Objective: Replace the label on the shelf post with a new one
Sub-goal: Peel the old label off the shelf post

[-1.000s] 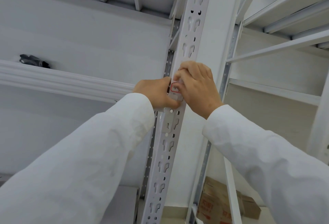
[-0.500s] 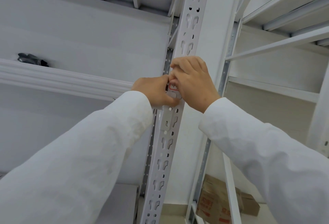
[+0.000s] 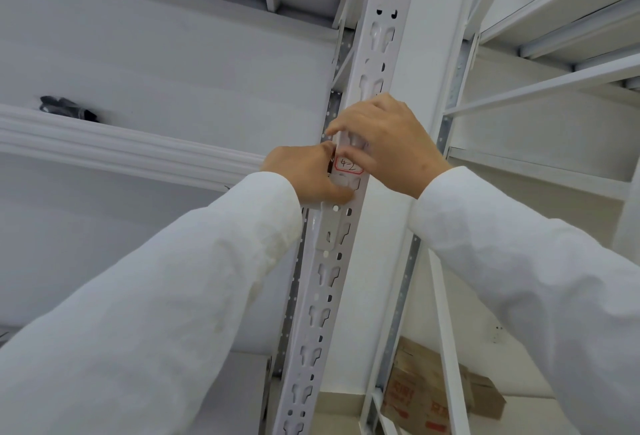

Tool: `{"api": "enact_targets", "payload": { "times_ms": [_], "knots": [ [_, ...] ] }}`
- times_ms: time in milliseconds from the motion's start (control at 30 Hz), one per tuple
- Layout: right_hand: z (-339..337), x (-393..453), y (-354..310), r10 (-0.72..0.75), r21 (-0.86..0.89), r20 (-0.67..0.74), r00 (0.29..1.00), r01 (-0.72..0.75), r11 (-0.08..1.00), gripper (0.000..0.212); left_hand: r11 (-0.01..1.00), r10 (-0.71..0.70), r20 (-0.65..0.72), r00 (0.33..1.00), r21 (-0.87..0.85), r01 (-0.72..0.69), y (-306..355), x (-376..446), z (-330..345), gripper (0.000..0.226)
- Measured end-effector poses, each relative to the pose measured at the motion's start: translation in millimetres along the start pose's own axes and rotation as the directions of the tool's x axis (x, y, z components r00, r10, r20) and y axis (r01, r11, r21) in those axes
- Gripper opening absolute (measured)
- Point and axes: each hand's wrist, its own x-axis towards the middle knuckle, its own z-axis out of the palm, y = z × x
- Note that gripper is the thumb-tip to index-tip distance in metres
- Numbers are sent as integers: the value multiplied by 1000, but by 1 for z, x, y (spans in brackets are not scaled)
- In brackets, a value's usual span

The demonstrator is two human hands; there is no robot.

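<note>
Both hands pinch label, long axis crossing upright post.

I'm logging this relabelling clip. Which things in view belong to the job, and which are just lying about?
Job:
label, marked 4-2, red-edged, on the post
post
left hand, on the post beside the label
right hand, fingers at the label

Lying about:
cardboard boxes, low on the right
dark object on the left shelf
</note>
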Motion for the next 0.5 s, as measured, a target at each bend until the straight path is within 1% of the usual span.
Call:
{"api": "enact_targets", "payload": {
  "times_ms": [100,200,267,333,433,500],
  "knots": [
    [-2,0,1,-83,-54,42,996,86,995,24,1000,28,-15,1000,7,-27,0,0,0,47],
    [-2,-6,2,-82,-55,50,995,85,995,28,1000,27,-21,999,0,-27,1,-1,0,48],
    [-2,-10,3,-82,-67,50,995,86,994,31,1000,21,-23,1000,-11,-22,2,0,1,44],
    [-1,-11,3,-97,-81,45,994,100,992,28,1000,16,-18,1000,-19,-16,1,0,1,40],
    [-2,-9,2,-88,-66,28,996,90,994,19,1000,12,-4,1000,0,-12,0,0,1,42],
    [-3,-8,0,-70,-51,29,997,71,996,18,1000,4,5,1000,2,-4,-1,0,0,43]
  ]
}}
